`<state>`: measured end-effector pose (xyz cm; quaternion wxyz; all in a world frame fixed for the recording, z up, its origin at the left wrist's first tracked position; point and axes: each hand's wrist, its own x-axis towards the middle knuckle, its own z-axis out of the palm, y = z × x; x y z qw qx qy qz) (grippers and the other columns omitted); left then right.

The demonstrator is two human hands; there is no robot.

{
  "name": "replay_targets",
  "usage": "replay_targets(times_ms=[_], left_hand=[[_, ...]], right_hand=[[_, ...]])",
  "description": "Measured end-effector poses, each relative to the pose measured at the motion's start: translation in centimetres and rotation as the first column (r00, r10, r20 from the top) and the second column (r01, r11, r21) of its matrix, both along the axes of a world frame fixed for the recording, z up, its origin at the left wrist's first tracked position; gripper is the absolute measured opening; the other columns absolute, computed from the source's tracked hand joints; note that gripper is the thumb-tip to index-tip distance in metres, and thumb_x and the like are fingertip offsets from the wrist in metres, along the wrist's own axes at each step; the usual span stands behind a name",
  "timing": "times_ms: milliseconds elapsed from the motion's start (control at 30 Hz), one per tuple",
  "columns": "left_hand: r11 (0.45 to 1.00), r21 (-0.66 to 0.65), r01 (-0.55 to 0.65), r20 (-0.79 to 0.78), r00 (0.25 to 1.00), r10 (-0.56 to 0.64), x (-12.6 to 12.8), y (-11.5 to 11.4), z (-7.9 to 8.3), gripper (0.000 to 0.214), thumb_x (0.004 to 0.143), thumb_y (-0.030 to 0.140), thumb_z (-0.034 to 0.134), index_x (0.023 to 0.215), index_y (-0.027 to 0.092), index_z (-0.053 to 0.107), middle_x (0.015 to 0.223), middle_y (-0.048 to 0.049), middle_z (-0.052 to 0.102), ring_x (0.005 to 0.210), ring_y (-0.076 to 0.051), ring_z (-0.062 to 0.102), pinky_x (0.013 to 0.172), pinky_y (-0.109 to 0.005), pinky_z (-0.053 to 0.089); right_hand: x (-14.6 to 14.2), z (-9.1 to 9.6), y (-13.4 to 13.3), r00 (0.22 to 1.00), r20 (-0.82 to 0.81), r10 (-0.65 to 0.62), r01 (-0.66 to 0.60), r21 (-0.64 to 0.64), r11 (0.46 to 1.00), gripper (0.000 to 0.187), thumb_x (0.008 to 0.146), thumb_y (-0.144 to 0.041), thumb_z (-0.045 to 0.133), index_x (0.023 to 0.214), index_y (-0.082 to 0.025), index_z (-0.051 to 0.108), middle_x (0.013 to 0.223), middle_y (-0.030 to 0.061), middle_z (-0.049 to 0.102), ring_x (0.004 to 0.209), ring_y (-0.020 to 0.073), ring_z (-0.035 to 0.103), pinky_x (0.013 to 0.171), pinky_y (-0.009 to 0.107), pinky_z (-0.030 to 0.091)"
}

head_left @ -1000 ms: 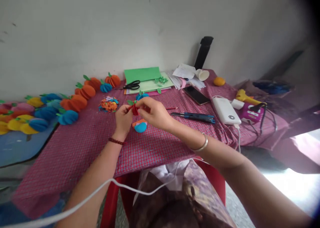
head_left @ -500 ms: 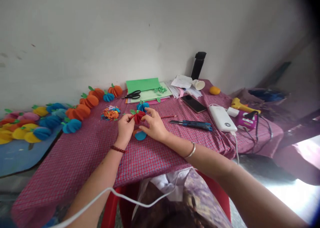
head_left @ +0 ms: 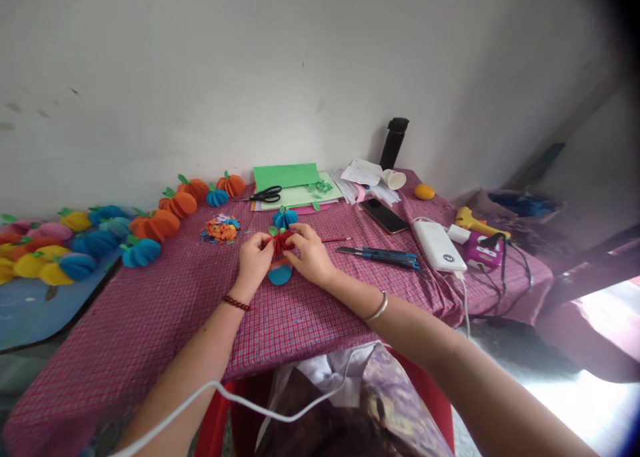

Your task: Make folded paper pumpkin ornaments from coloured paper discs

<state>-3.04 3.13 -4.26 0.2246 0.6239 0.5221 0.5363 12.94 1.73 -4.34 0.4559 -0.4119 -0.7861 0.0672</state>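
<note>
- The left hand (head_left: 254, 257) pinches the left edge of a small red, round, folded-paper ornament (head_left: 279, 243); its grip is closed on the paper.
- The right hand (head_left: 313, 257) grasps the opposite edge between thumb and fingers, so the ornament sits between both hands, above the red checked cloth-covered surface (head_left: 190, 310).
- Squeezing or pulling unevenly could crease or tear the thin folds, or loosen the small green paper leaf (head_left: 273, 231) on top.
- A pleated blue paper ornament (head_left: 285, 217) stands just behind; a careless fingertip could knock it.
- The flat blue paper round (head_left: 279, 275) lies just in front, where a lowered wrist might bend it.
</note>
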Motion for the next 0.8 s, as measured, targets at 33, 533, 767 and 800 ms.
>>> replay_targets(times_ms=[33,533,767,800], left_hand=[[1.000,-0.003,-0.001,-0.003,1.000,0.001,0.01,-0.01,0.03,0.011,0.075,0.025,0.059,0.066,0.017,0.059,0.058,0.0031,0.056,0.055,-0.011,0.049,0.052,-0.022,0.036],[0.994,-0.081,0.071,0.095,0.993,-0.064,0.06,0.05,-0.41,0.009,0.073,0.026,0.060,0.070,0.018,0.059,0.062,0.0027,0.058,0.056,-0.012,0.051,0.052,-0.021,0.039],[0.996,-0.073,0.058,0.119,0.992,-0.049,0.02,-0.03,-0.16,0.007,0.073,0.023,0.060,0.070,0.018,0.061,0.062,0.0023,0.058,0.057,-0.012,0.051,0.053,-0.021,0.039],[0.996,-0.073,0.052,0.116,0.992,-0.044,0.00,-0.05,-0.14,0.007,0.073,0.023,0.060,0.070,0.018,0.061,0.062,0.0022,0.058,0.057,-0.012,0.051,0.053,-0.021,0.039]], right_hand=[[0.02,-0.05,0.07,1.000,-0.008,0.007,-0.007,0.005,1.000,0.008,0.080,-0.015,0.062,0.086,-0.020,0.060,0.122,0.0112,0.053,0.114,0.0239,0.052,0.097,0.041,0.044],[0.27,0.30,0.37,1.000,-0.017,-0.010,0.010,0.026,1.000,0.036,0.078,-0.008,0.055,0.112,-0.021,0.059,0.123,0.0105,0.053,0.118,0.0239,0.049,0.099,0.041,0.043],[0.25,0.45,-0.01,0.998,-0.031,0.058,-0.058,0.018,0.998,0.013,0.080,-0.013,0.059,0.091,-0.019,0.061,0.127,0.0125,0.049,0.118,0.0236,0.049,0.100,0.041,0.043],[0.25,0.47,-0.07,0.998,-0.031,0.062,-0.061,0.011,0.998,0.009,0.081,-0.019,0.062,0.090,-0.019,0.061,0.127,0.0129,0.049,0.120,0.0246,0.048,0.100,0.042,0.043]])
